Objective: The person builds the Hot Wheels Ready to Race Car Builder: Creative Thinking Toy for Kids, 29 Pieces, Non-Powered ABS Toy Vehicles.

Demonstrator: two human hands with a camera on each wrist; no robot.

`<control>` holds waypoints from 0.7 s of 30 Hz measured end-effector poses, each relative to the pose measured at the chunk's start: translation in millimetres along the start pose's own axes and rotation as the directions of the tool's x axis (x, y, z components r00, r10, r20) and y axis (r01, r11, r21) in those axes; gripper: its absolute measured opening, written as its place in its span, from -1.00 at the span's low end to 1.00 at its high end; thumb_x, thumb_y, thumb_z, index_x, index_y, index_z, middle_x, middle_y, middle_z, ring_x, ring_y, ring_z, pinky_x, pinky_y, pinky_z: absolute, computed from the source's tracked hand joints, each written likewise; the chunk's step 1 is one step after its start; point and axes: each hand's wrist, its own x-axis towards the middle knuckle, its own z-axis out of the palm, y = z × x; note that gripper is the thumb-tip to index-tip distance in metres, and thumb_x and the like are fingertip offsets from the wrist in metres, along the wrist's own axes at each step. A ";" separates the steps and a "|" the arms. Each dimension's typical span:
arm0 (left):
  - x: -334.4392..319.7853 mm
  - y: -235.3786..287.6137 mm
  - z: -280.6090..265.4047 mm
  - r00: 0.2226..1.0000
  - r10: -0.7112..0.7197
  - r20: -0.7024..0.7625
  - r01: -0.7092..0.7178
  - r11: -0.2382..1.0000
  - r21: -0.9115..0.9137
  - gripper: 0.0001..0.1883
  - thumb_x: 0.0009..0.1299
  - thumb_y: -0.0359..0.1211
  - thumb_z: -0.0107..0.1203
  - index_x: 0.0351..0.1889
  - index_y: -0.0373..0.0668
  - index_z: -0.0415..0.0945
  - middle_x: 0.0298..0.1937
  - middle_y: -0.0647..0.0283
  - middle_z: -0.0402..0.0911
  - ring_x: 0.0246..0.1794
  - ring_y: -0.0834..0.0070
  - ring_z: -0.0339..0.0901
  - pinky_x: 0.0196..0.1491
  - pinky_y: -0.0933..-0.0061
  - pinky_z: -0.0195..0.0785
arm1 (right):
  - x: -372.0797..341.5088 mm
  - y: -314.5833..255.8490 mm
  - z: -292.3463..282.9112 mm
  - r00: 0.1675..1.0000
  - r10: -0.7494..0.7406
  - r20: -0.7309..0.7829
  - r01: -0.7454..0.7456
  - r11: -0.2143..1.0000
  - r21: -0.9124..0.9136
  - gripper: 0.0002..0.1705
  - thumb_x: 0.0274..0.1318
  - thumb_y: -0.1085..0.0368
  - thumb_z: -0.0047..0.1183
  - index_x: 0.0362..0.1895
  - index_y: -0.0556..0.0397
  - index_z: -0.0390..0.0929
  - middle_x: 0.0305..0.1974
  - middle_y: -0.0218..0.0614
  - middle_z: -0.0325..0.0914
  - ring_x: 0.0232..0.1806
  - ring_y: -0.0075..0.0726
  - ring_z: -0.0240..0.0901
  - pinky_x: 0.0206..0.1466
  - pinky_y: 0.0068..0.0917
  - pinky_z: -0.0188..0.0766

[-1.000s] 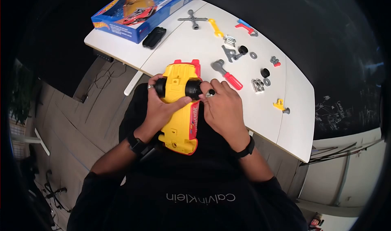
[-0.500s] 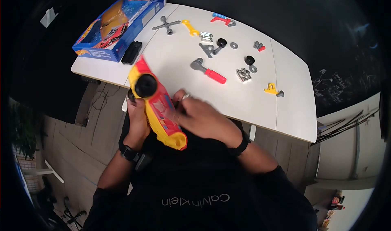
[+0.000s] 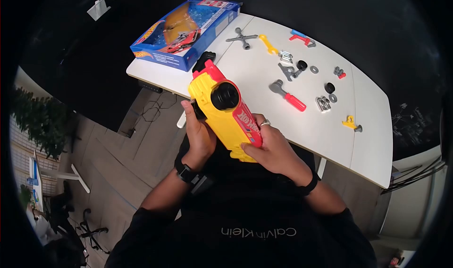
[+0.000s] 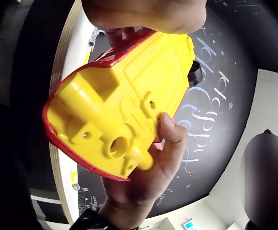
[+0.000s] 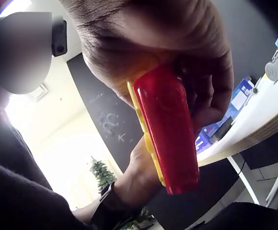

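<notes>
A toy car (image 3: pixel 222 119) with a yellow underside and red body is held above the lap, tilted, underside facing up. One black wheel (image 3: pixel 224 96) faces the head camera near its far end; another sits at the opposite side by the left thumb. My left hand (image 3: pixel 200 138) grips the car's left side, thumb beside that wheel, fingers hidden behind. Around the near end, my right hand (image 3: pixel 281 152) grips with its thumb on the yellow underside (image 4: pixel 143 86) and fingers round the red side. In the right wrist view the car's red end (image 5: pixel 170 139) points downward.
The white table (image 3: pixel 264 98) holds a red-handled ratchet-like toy tool (image 3: pixel 288 95), yellow wrench (image 3: pixel 268 44), grey cross wrench (image 3: pixel 242 38), silver engine-like pieces (image 3: pixel 323 103), black wheels (image 3: pixel 329 87), and a yellow part (image 3: pixel 349 121). A blue toy box (image 3: pixel 184 34) stands at the back left.
The car was upright with both wheels across it; it turned on its side, then partly back, underside up. My right hand left the right wheel and now grips the near end.
</notes>
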 end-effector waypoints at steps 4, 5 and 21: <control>1.0 -1.9 -4.6 0.999 -0.021 0.025 0.021 1.000 0.007 -0.19 0.62 0.33 -0.42 0.38 -0.17 0.37 0.32 0.15 0.56 0.30 0.34 0.51 0.40 0.21 0.30 | -0.7 -1.1 1.8 0.999 0.000 -0.032 0.003 0.997 0.074 -0.40 0.20 0.24 0.22 0.21 0.24 0.29 -0.08 0.11 0.64 0.03 0.20 0.65 0.10 -0.18 0.54; -2.2 0.8 -4.0 0.995 -0.066 0.078 0.070 0.996 -0.060 -0.32 0.68 0.18 -0.36 0.42 -0.18 0.32 0.37 0.14 0.52 0.37 0.33 0.47 0.44 0.21 0.25 | -0.5 -1.9 0.6 1.000 -0.003 -0.031 0.005 0.997 0.074 -0.40 0.20 0.24 0.22 0.21 0.24 0.29 -0.08 0.11 0.64 0.03 0.20 0.65 0.10 -0.18 0.54; -10.0 -5.7 -0.4 0.956 0.100 0.275 -0.079 0.993 -0.085 -0.25 0.55 0.13 -0.29 0.48 -0.24 0.23 0.46 0.03 0.42 0.46 0.20 0.36 0.52 0.19 0.11 | -1.2 13.1 -2.7 0.998 0.012 -0.055 0.009 0.930 0.368 -0.49 0.26 0.32 0.20 0.21 0.24 0.35 0.02 -0.12 0.59 0.12 -0.31 0.56 0.22 -0.37 0.43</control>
